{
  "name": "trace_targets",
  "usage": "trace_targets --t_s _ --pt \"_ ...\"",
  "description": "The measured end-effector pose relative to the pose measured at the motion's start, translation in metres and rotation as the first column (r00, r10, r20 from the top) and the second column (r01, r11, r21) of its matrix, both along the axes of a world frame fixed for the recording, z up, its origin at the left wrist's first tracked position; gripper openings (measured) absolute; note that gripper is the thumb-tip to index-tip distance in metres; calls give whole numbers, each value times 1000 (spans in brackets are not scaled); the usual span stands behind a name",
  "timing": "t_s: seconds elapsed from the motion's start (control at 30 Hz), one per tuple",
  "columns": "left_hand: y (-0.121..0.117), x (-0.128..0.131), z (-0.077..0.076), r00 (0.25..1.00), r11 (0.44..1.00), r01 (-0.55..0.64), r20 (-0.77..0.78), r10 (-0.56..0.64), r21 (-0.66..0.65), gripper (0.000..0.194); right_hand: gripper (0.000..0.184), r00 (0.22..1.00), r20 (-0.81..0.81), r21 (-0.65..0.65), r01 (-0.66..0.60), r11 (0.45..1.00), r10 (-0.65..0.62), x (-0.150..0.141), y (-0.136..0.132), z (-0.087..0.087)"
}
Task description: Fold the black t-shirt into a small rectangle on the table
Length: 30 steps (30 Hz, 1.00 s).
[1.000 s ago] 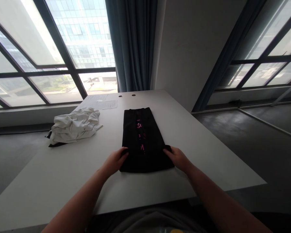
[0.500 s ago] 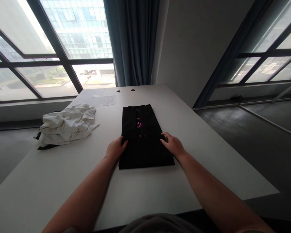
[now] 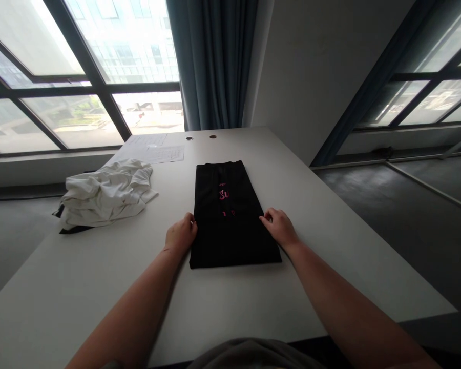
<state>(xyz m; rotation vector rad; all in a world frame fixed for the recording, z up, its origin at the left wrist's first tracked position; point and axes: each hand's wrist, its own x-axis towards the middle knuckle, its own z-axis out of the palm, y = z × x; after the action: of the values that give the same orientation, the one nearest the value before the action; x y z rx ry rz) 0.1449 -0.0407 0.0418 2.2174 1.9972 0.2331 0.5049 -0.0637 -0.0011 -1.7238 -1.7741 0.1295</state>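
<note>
A black T-shirt [image 3: 230, 238] with pink lettering lies folded into a long rectangle on the white table [image 3: 223, 307]. Its near part is folded over, and the fold's edge crosses just below the lettering. At that edge's left end, my left hand [image 3: 180, 234] is closed, with thumb and fingertips pinching the side of the cloth. My right hand [image 3: 281, 226] pinches the opposite side at about the same height. Some of the fingers of both hands are hidden from view.
A crumpled white garment [image 3: 109, 192] lies on the table's left side, with something black showing under it. Sheets of paper [image 3: 165, 154] rest behind it. Two round cable holes are near the far edge, before a blue curtain [image 3: 217, 66] and windows.
Both hands have drawn their fingers in at the T-shirt's sides; the left thumb no longer lies over the cloth. The view has shifted slightly, while the T-shirt keeps its folded shape.
</note>
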Motion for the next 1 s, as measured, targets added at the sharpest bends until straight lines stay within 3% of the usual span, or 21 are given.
trace_targets --t_s 0.2,0.43,0.57,0.8,0.9,1.0 --pt "-4 2 -7 994 993 12 103 -24 116 23 9 997 8 42 -80 996 79 0 2 0" --pt "9 0 -8 982 999 -8 188 0 39 25 12 997 -16 31 -70 997 71 0 0 4" --pt "7 -1 -5 972 998 -50 229 42 28 22 17 998 -5 -2 -55 998 55 -3 -4 7" --pt "-1 4 5 982 992 -123 145 121 6 22 39 999 13 -19 -36 999 37 -10 -23 15" --pt "-15 12 12 993 990 -62 110 48 129 20 44 998 51 39 -28 999 26 -24 -40 19" --pt "-36 29 10 985 963 89 121 -123 255 29 49 987 161 45 -30 999 22 -47 -59 17"
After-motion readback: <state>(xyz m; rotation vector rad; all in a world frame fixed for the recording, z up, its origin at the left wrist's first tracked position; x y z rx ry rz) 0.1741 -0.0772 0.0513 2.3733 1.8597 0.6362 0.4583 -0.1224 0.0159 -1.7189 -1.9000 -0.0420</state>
